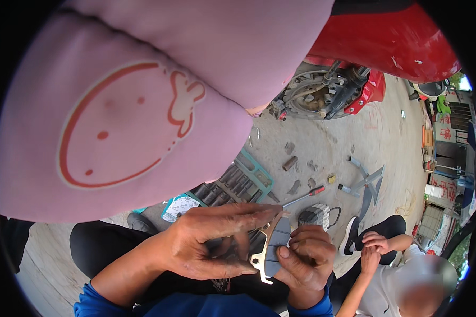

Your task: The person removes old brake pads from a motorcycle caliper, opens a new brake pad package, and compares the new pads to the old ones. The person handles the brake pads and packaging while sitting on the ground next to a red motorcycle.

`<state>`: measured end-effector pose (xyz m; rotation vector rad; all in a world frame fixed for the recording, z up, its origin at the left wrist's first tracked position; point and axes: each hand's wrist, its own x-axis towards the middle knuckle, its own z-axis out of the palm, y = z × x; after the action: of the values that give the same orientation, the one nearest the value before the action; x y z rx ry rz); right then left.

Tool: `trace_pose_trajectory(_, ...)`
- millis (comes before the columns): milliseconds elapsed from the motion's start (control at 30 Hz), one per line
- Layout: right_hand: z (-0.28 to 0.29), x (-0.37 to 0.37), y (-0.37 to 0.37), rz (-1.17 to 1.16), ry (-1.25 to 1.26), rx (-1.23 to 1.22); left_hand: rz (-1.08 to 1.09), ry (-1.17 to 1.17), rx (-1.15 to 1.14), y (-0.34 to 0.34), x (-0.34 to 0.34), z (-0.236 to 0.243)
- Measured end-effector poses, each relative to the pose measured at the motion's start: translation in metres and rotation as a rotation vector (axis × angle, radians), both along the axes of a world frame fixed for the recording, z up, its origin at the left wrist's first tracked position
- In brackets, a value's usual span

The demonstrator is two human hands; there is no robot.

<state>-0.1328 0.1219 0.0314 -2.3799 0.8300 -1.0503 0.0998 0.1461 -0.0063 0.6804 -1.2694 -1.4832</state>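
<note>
A brake pad (278,244) with a dark grooved friction face and a gold-coloured metal backing plate is held upright in front of me. My right hand (308,259) pinches it from the right, thumb lying on the dark face. From the other side my left hand (209,243) grips its metal edge, index finger near the upper end and thumb by the lower tab. Something dark shows behind the pad between the left fingers; I cannot make out what it is. Just beyond the hands lies a screwdriver (304,195) with a red and black handle.
A pink printed cover (127,116) fills the upper left. Beyond it stand a red motorcycle's wheel (309,92) and fork. A green socket case (256,169), a metal stand (367,182) and several small parts lie on the concrete. Another person (378,285) sits close at right.
</note>
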Motion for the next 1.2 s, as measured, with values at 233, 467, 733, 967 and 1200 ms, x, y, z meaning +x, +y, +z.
trace_pose_trajectory(233,0.005,0.001,0.001,0.074,0.043,0.057,-0.064,0.116,0.093,0.002,-0.002,0.001)
trace_pose_trajectory(467,0.004,0.005,-0.003,0.038,0.049,0.011,-0.052,0.096,0.178,0.007,-0.004,-0.009)
trace_pose_trajectory(733,-0.012,0.014,-0.011,-0.07,0.028,0.031,0.118,0.281,0.476,0.008,-0.03,-0.023)
trace_pose_trajectory(967,-0.017,0.023,-0.016,-0.234,0.048,0.04,0.061,0.719,0.79,0.01,-0.036,-0.029)
trace_pose_trajectory(1200,-0.021,0.03,0.03,-0.165,-0.138,0.9,0.206,0.762,0.743,0.007,-0.033,-0.028)
